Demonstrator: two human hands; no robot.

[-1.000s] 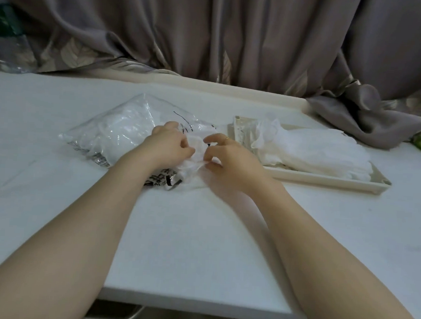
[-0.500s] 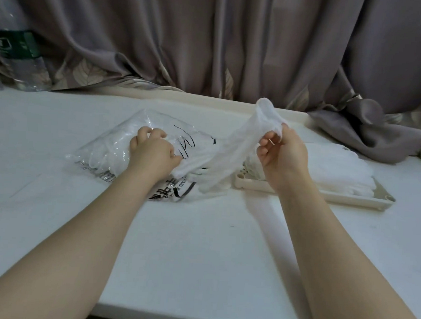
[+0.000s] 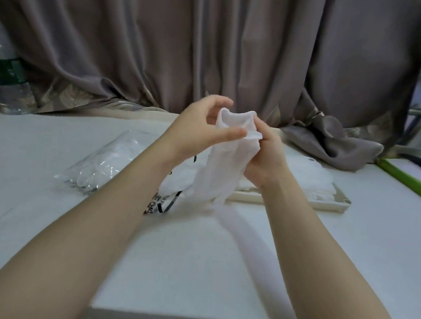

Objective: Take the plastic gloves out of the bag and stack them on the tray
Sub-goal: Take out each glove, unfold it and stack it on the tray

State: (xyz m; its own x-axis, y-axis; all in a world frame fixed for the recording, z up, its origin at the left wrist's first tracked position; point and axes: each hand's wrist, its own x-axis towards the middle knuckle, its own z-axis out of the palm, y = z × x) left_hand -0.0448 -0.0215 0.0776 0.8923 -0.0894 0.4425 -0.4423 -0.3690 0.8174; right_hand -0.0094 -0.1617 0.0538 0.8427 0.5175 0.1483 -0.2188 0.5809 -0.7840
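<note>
Both hands hold one glove (image 3: 225,160) up above the surface (image 3: 198,257). The right hand (image 3: 266,157) grips its cuff; the left hand (image 3: 201,126) pinches the cuff's other edge. The bag (image 3: 100,162) lies at left, the tray (image 3: 325,201) with stacked gloves (image 3: 309,175) at right, before a curtain (image 3: 211,48).

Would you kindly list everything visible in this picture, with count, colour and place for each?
glove: one, translucent white, held up above the table, hanging between both hands
bag: one, clear plastic with black print, on the table at left
stacked gloves: count unclear, white, on the tray
tray: one, cream, on the table at right
table: one, white
curtain: grey-purple, behind the table
bottle: one, clear with green label, far left
green object: one, at the right edge
left hand: fingers loosely spread at the glove's cuff
right hand: grips the glove's cuff
</note>
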